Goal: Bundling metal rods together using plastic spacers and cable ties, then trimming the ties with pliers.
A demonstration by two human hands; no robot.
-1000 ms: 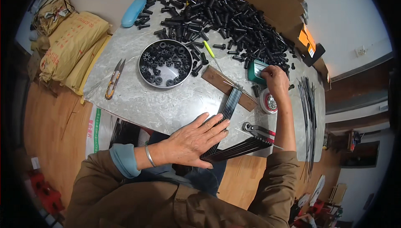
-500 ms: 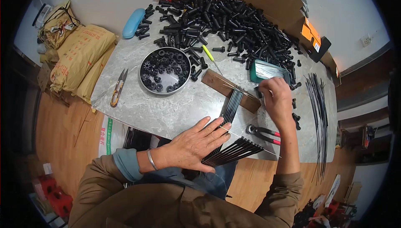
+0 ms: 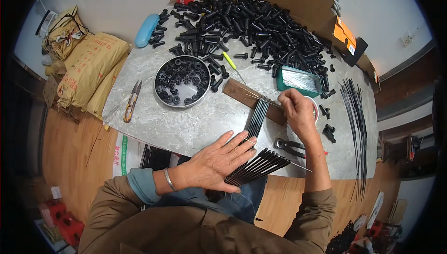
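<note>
My left hand (image 3: 215, 161) lies flat with fingers spread over a row of thin black rods (image 3: 254, 126), pressing them at the table's front edge. A thin metal wire (image 3: 299, 165) runs crosswise by its fingertips, through the knobbed ends of the fanned black rods (image 3: 256, 168). The far rod ends rest on a brown wooden block (image 3: 236, 91), where thin wires cross them. Just right of those ends, my right hand (image 3: 298, 113) is closed in a pinch; what its fingertips hold is too small to make out. Pliers (image 3: 289, 147) lie below it, partly behind the forearm.
A round tin (image 3: 156, 82) of small black parts and scissors (image 3: 133, 101) are left. A green box (image 3: 280, 81) of thin wires and a white round container (image 3: 316, 110) stand right, near long black rods (image 3: 356, 128). Black bolt-like parts (image 3: 260, 26) are heaped behind a yellow-handled tool (image 3: 228, 60).
My right hand has moved a little left and down, toward the wires at the far rod ends. The white round container now shows behind it. My left hand stays on the rods.
</note>
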